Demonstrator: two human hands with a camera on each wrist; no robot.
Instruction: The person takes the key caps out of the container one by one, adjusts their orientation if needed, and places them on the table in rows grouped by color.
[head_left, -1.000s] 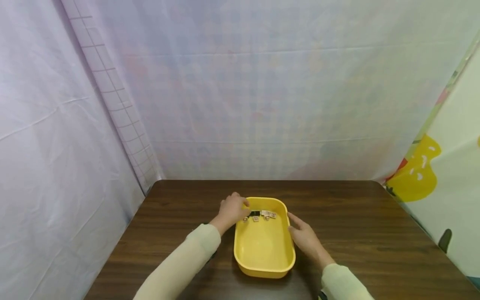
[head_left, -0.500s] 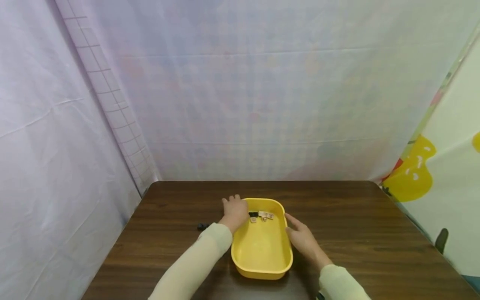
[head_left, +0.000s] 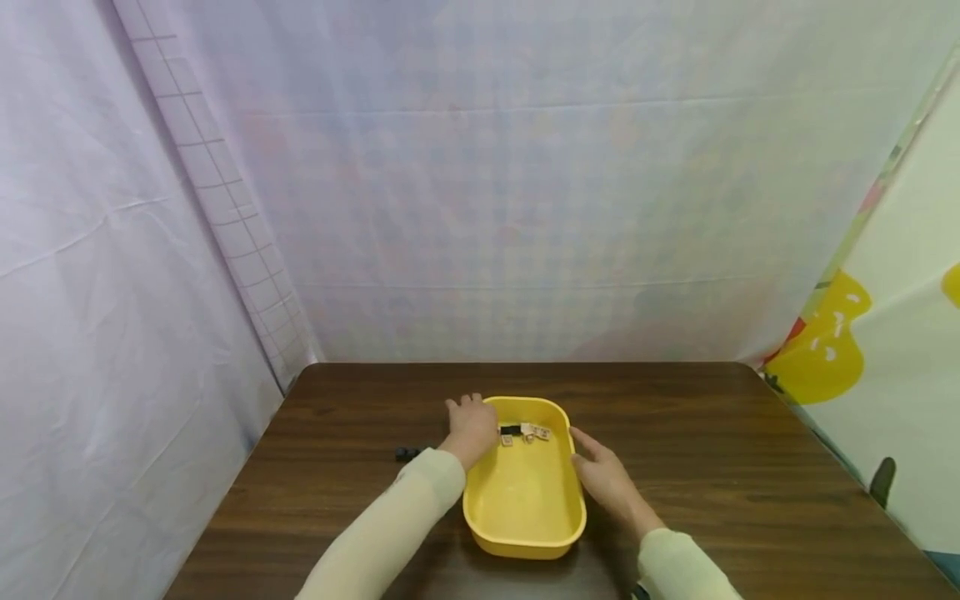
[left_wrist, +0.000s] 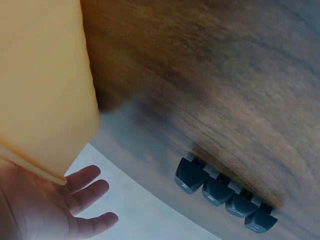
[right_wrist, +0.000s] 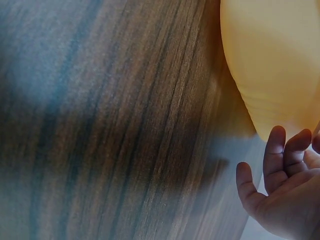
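Observation:
On the table stands a yellow plastic basin (head_left: 525, 500). At its far end lie small black pieces (head_left: 511, 431) and several pale tiles (head_left: 538, 432) with dark marks. My left hand (head_left: 471, 429) lies over the far left rim. In the left wrist view three fingers (left_wrist: 87, 190) spread past the rim on the outside; the thumb and index finger are hidden, so any grip is unclear. My right hand (head_left: 606, 479) touches the right side, fingertips at the rim. The right wrist view shows its fingers (right_wrist: 274, 155) loosely bent beside the outer wall.
Left of the basin, partly behind my left sleeve, a row of several black keycap-like pieces (left_wrist: 217, 192) lies on the dark wooden table (head_left: 690, 442). White cloth (head_left: 480, 208) hangs behind the table, with more cloth at both sides.
My left hand, earlier with fingertips reaching into the basin's far left corner, now lies across the left rim. The black pieces inside have shifted slightly. My right hand stays at the right side.

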